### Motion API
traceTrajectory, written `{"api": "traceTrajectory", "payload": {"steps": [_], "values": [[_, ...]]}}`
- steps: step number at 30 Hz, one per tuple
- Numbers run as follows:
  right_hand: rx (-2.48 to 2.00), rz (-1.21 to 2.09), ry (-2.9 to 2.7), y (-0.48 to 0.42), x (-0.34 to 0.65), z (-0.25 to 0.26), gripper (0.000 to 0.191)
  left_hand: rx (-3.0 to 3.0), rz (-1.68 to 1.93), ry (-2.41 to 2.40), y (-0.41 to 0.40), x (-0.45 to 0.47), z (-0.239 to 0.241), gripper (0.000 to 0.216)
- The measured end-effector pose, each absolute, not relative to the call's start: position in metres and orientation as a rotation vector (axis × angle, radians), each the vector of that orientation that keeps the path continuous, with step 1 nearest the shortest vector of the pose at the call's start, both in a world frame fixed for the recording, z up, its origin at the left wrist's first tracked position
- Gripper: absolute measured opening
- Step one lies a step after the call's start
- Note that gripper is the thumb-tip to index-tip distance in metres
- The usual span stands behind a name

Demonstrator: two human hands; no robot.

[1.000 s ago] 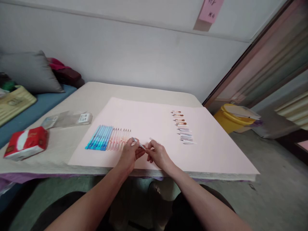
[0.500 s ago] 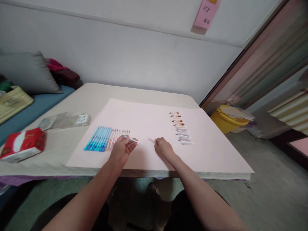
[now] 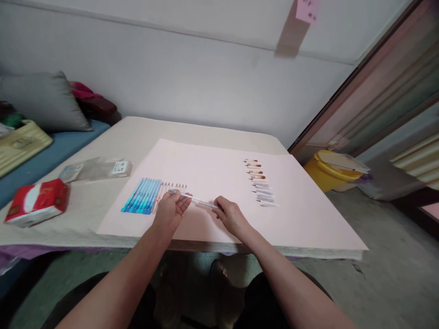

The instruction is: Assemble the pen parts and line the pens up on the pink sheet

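My left hand pinches a slim white pen that points right, its rear end over the row of pens. In my right hand is a translucent pen tube, gripped between thumb and fingers. The pen's thin tip meets the tube's left end; whether it is inside cannot be made out. Close by on the left lie several blue pens side by side, with several pale pink-white pens beside them. To the right is a column of brown-ended pen parts and pale clear ones.
A pale pink sheet covers much of the table. At the left are a red tissue pack and a clear plastic wrapper. A yellow bucket stands on the floor past the right edge; the wall rises behind.
My right hand has brought the translucent tube left and up to the white pen's tip. My left hand stays near the pen row. The view has shifted slightly.
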State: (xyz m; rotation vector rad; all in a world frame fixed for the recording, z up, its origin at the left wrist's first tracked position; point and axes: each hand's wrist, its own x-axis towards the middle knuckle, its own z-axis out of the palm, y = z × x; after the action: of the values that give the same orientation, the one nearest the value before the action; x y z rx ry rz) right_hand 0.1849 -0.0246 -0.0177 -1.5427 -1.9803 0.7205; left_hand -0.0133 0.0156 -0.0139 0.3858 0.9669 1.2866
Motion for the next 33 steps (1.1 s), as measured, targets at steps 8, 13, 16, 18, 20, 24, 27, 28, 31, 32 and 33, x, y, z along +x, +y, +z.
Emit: {"api": "traceTrajectory", "payload": {"steps": [8, 13, 16, 18, 20, 24, 27, 28, 31, 32, 33], "values": [[-1.582, 0.706, -1.932, -0.025, 0.185, -0.015, 0.011, 0.41, 1.288, 0.982, 0.012, -0.01, -0.012, 0.012], [-1.542, 0.754, -1.912, -0.025, 0.185, -0.018, 0.012, 0.393, 1.302, 0.985, 0.012, -0.009, -0.012, 0.013], [-1.493, 0.821, -1.861, -0.026, 0.184, -0.019, 0.011, 0.393, 1.296, 0.979, 0.012, -0.009, -0.012, 0.013], [-1.47, 0.857, -1.825, -0.027, 0.183, -0.02, 0.011, 0.406, 1.275, 0.968, 0.011, -0.008, -0.011, 0.013], [-1.462, 0.88, -1.796, -0.027, 0.18, -0.02, 0.011, 0.428, 1.251, 0.963, 0.007, -0.005, -0.01, 0.013], [-1.457, 0.96, -1.719, -0.029, 0.175, -0.02, 0.011, 0.539, 1.209, 1.053, -0.002, 0.004, -0.011, 0.014], [-1.461, 1.059, -1.614, -0.03, 0.171, -0.023, 0.009, 0.618, 1.194, 1.13, -0.008, 0.008, -0.015, 0.017], [-1.46, 1.093, -1.581, -0.03, 0.171, -0.025, 0.008, 0.624, 1.191, 1.132, -0.009, 0.009, -0.016, 0.018], [-1.443, 1.193, -1.502, -0.029, 0.171, -0.028, 0.004, 0.59, 1.185, 1.089, -0.009, 0.008, -0.017, 0.021], [-1.434, 1.222, -1.479, -0.029, 0.171, -0.028, 0.004, 0.578, 1.184, 1.069, -0.009, 0.007, -0.016, 0.021], [-1.425, 1.246, -1.458, -0.028, 0.171, -0.028, 0.003, 0.57, 1.183, 1.052, -0.008, 0.007, -0.015, 0.021]]}}
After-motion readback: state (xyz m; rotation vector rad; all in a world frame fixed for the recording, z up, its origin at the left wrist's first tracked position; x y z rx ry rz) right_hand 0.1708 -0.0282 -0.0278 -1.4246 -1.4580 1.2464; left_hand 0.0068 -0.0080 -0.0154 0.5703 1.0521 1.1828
